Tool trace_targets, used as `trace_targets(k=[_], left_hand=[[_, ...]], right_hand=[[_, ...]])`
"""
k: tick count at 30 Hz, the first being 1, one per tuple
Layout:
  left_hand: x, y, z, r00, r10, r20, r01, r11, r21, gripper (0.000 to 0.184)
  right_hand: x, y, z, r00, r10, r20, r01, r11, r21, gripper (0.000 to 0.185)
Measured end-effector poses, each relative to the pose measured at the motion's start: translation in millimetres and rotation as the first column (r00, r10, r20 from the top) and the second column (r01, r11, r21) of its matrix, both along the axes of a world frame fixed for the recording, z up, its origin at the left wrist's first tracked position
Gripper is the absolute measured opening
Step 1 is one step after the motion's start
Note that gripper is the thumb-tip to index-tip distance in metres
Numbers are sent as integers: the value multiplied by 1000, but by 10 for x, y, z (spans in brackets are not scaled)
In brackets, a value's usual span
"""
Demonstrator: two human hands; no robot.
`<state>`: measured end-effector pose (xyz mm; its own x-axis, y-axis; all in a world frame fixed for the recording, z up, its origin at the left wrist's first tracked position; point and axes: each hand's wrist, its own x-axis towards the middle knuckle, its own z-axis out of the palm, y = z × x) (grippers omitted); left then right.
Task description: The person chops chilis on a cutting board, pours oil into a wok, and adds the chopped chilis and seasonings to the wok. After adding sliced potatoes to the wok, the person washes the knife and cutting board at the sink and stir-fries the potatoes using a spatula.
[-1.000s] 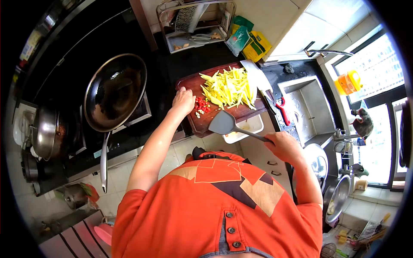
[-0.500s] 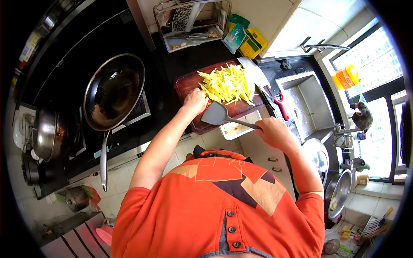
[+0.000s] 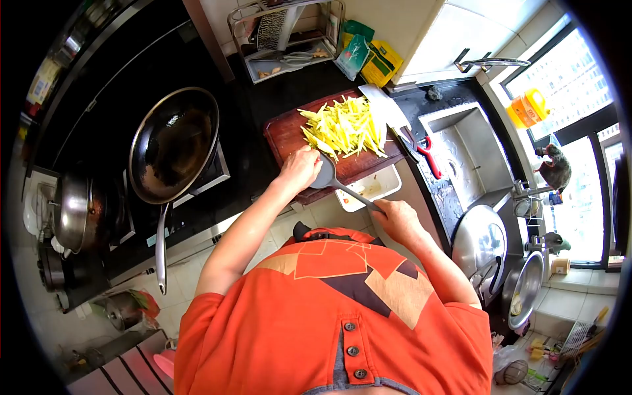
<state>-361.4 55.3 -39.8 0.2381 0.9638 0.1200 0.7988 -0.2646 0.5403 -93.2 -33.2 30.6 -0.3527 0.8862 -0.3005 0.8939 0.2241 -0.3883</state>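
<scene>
Cutting board (image 3: 282,137), spatula (image 3: 353,193) in right hand (image 3: 397,220), blade (image 3: 325,175) perhaps against left hand (image 3: 301,166)

Bright window (image 3: 579,76), pale tiled floor (image 3: 181,273)

Two hands (image 3: 399,222), one spatula (image 3: 326,176), one board (image 3: 282,135)

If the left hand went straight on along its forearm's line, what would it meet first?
The left hand would probably meet the pile of yellow strips on the cutting board, though this single view leaves the hand's height unclear.
</scene>
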Motion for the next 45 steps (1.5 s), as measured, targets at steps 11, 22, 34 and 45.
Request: trace_targets(k=[11, 22, 34, 45], left_hand=[[-614, -82, -128, 987, 154, 53, -147, 983, -110, 19], [-426, 210, -193, 988, 80, -132, -103, 979, -177, 19], [-305, 0, -134, 998, -17, 58, 16, 1000, 18, 11], [-634, -586, 157, 566, 435, 701, -442, 877, -188, 4]], right_hand=[[196, -30, 223, 997, -25, -67, 26, 1000, 4, 26], [71, 272, 403, 994, 94, 56, -94, 996, 9, 22], [27, 58, -309, 983, 16, -181, 10, 990, 138, 23], [62, 206, 332, 971, -84, -225, 79, 996, -29, 28]])
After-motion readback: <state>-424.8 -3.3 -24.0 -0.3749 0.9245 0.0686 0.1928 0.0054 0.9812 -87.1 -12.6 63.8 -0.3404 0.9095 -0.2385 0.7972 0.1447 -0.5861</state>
